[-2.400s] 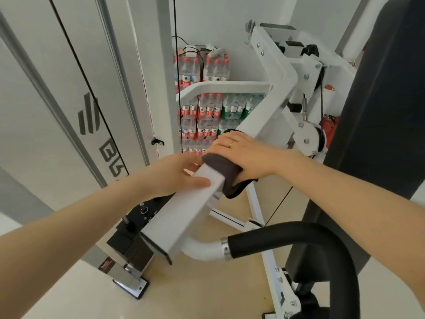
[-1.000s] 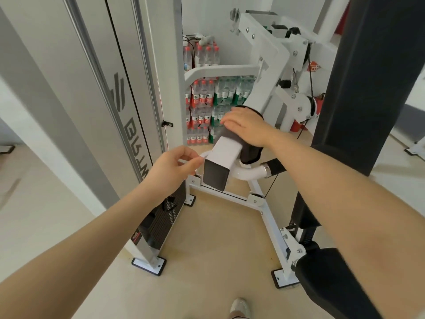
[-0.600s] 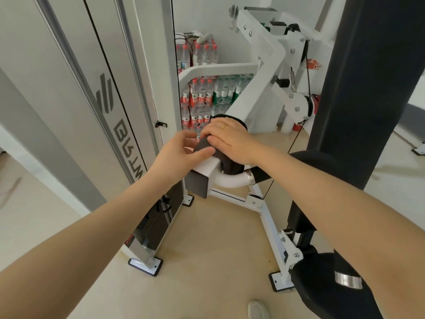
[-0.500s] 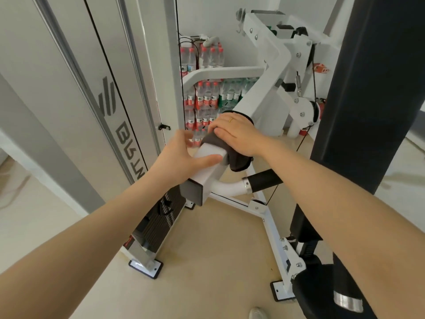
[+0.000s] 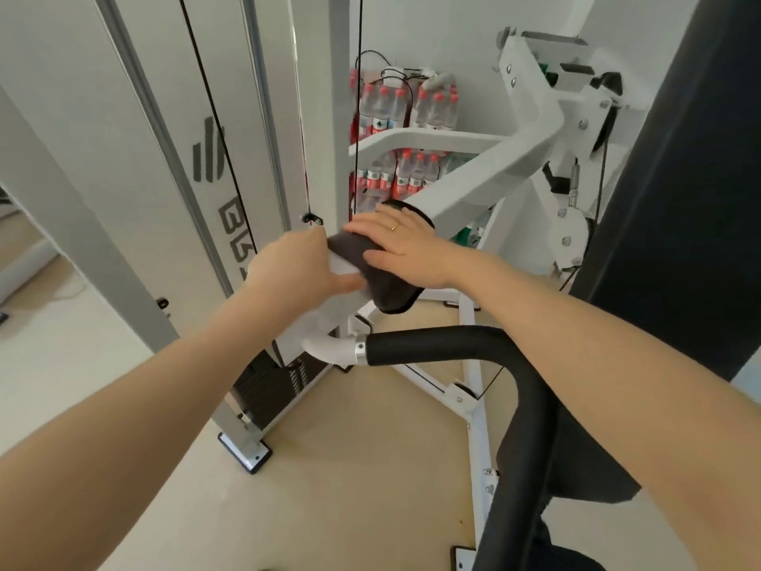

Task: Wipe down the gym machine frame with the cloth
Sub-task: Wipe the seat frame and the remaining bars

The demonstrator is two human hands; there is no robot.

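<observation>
Both hands meet on the white square-tube arm of the gym machine (image 5: 486, 179): the right hand (image 5: 405, 247) lies flat, fingers straight, pressing the dark grey soft cloth (image 5: 372, 272) draped over the tube, while the left hand (image 5: 298, 267) steadies the tube's near end (its fingers are blurred, so the grip is unclear). Limp and light, the cloth likely bunches; palm pressure probably suits it best.
</observation>
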